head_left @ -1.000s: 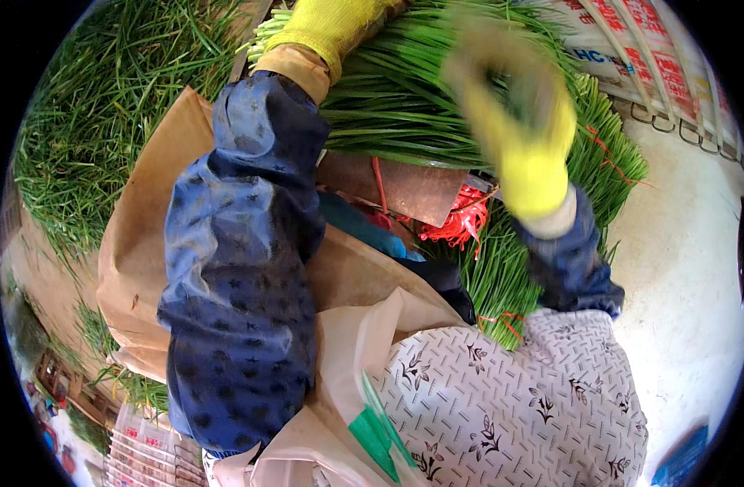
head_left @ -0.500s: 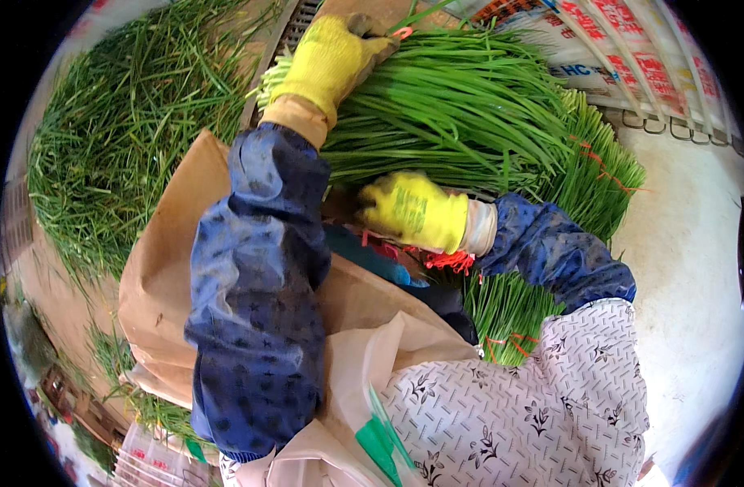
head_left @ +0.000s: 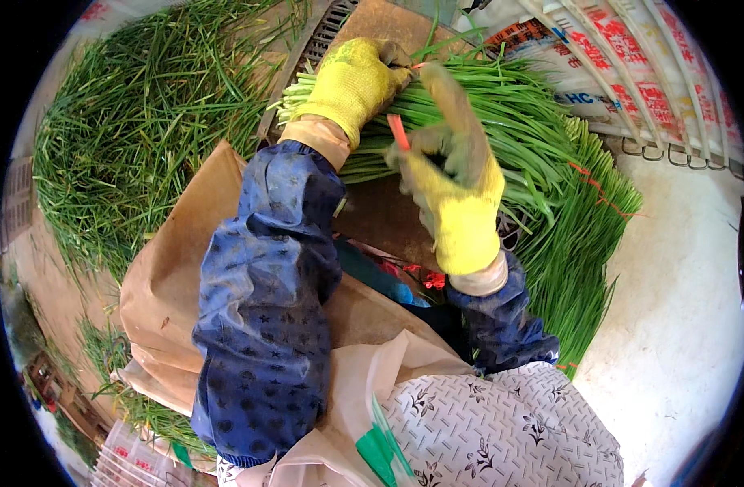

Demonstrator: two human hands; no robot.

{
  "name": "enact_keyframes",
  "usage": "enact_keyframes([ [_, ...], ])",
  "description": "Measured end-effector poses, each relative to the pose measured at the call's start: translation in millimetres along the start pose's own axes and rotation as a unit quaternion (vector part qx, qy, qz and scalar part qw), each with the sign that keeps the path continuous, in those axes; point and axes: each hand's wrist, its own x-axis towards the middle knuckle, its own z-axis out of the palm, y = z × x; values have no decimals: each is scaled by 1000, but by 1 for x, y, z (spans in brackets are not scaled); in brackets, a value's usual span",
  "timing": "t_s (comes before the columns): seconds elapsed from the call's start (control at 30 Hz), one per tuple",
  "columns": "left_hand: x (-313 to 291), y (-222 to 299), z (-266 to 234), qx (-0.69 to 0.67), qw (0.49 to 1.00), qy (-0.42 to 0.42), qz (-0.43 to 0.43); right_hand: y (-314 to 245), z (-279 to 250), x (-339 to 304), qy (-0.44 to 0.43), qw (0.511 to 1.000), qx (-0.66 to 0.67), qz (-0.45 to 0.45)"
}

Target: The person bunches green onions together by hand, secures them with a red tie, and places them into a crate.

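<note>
My left hand, in a yellow work glove, is closed round the pale cut ends of a bundle of long green chives. A bit of red tie shows at its fingertips. Over the near side of the bundle, my right hand, gloved alike, pinches a red tie strip low between thumb and fingers, while one finger stretches up toward the left fingertips. The leaves spread to the right, partly hidden behind the right hand. Below the bundle, a brown board shows.
Loose green leaves are heaped at the left. Tied chive bundles stand at the right beside a white surface. Red ties lie near my lap, a brown sheet lies under my left arm, and printed sacks are behind.
My right hand has come up from beneath the bundle and now holds a red strip over its near side. The left hand, still gripping the chives, has shifted slightly right and nearer.
</note>
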Motion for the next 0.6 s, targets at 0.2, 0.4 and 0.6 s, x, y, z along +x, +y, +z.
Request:
enact_keyframes([
  [0.2,0,-2,-1,-61,998,33,8,19,-9,73,39,986,-138,-88],
  [0.4,0,-15,4,-80,995,66,11,38,-12,88,68,968,-235,-63],
  [0.6,-2,-6,6,-64,995,71,-1,33,-13,89,87,971,-220,-20],
])
